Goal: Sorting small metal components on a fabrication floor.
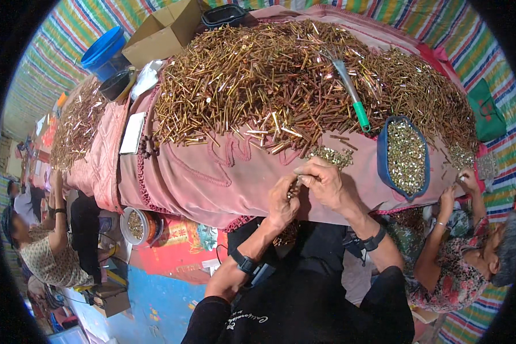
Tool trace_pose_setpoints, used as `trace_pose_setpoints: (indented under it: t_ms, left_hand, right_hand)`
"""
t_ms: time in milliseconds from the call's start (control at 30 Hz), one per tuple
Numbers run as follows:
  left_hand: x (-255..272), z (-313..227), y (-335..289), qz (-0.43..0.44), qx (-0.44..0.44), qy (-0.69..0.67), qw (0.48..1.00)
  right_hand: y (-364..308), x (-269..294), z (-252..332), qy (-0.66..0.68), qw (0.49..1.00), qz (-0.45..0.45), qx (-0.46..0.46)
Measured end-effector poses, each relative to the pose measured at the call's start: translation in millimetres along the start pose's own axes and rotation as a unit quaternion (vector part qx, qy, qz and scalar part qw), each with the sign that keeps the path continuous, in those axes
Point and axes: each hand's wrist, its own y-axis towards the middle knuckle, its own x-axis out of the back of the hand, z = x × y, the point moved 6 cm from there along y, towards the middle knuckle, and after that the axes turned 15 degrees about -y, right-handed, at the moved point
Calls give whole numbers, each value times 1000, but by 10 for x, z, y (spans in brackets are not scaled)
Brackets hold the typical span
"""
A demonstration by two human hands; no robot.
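My left hand (284,199) is closed, with a few small shiny pieces (293,190) showing between its fingers. Pressed up against it, my right hand (325,182) is pinched at the fingertips; whatever it grips is too small to make out. Both hands are just above the near edge of a pink cloth-covered table (206,172). Just beyond the right hand lies a small heap of pale, shiny bits (339,156). A large mound of thin copper- and gold-coloured sticks (235,86) spreads behind, some loose ones reaching toward my hands.
Right of my hands stands a blue basin (378,150) of small bits. A green-handled fork-like tool (358,109) lies on the mound. Far left are a cardboard box (166,40) and a blue bucket (104,54). People work at the left (46,252) and right (458,264).
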Motion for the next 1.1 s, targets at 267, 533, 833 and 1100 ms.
trace_pose_setpoints:
  t_ms: [267,533,833,1100]
  left_hand:
    - [32,50,0,-5,21,-19,1000]
    - [43,52,4,-9,27,-15,999]
    - [31,52,-5,10,39,6,999]
    - [36,79,-34,24,40,19,999]
  right_hand:
    - [-14,-46,-72,44,990,52,-122]
    - [22,84,90,-6,1000,0,13]
    - [-8,95,101,-40,996,-51,56]
    - [-21,18,24,-6,995,-74,62]
